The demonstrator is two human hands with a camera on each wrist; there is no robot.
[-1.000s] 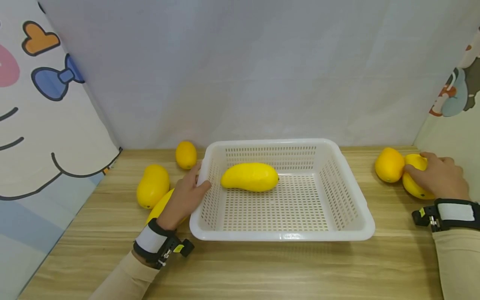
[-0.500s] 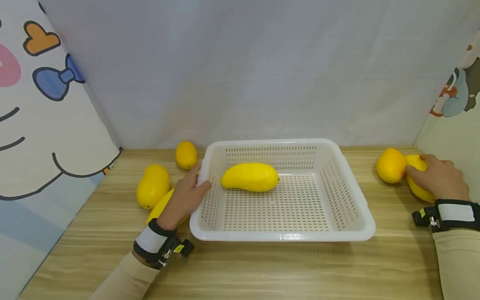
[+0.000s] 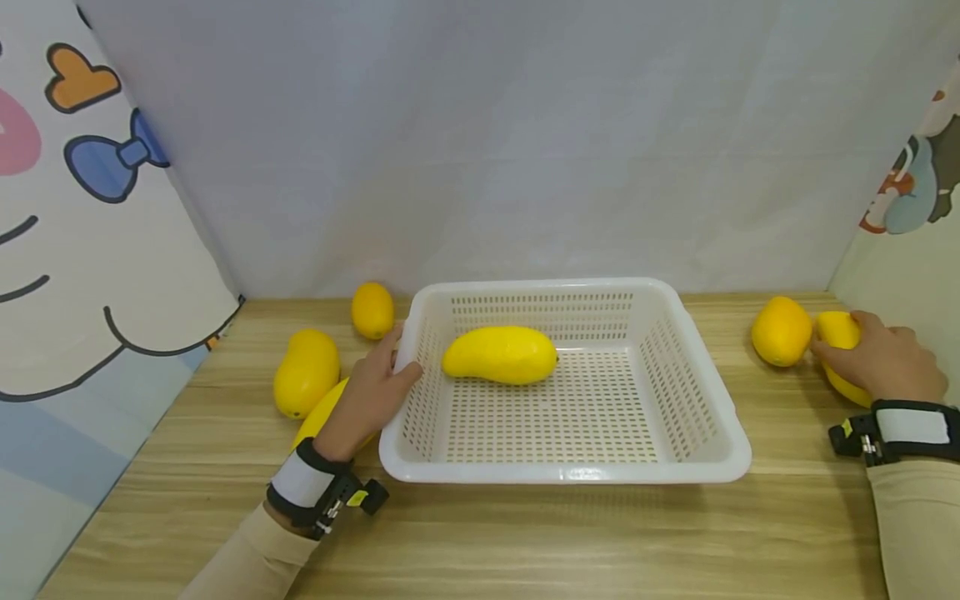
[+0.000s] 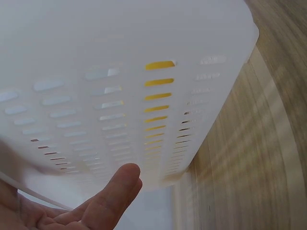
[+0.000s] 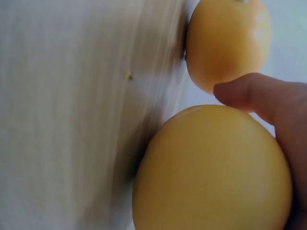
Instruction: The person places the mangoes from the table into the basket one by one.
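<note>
My left hand [image 3: 372, 390] grips the left rim of a white perforated plastic basket [image 3: 564, 473], thumb over the inside and fingers outside. In the left wrist view, fingers [image 4: 112, 199] lie along the outer wall of the basket [image 4: 182, 28]. A yellow mango [image 3: 499, 355] rests on its side in the basket. At the far right, my right hand [image 3: 888, 360] holds another yellow mango [image 3: 838, 332] from above, thumb on its near-left side. The right wrist view shows this mango [image 5: 211, 172] close to the wooden surface, the thumb reaching toward a round orange-yellow fruit [image 5: 228, 43].
The orange-yellow fruit [image 3: 782, 332] sits just left of the right hand. Left of the basket lie a mango [image 3: 307, 373], a small orange-yellow fruit [image 3: 372, 311] and a yellow fruit [image 3: 318, 414] partly behind the left hand. A pale cloth wall [image 3: 525, 150] closes the back of the wooden table [image 3: 525, 542].
The right hand has shifted slightly right with the mango, opening a small gap to the orange-yellow fruit. The left hand and basket stay where they were.
</note>
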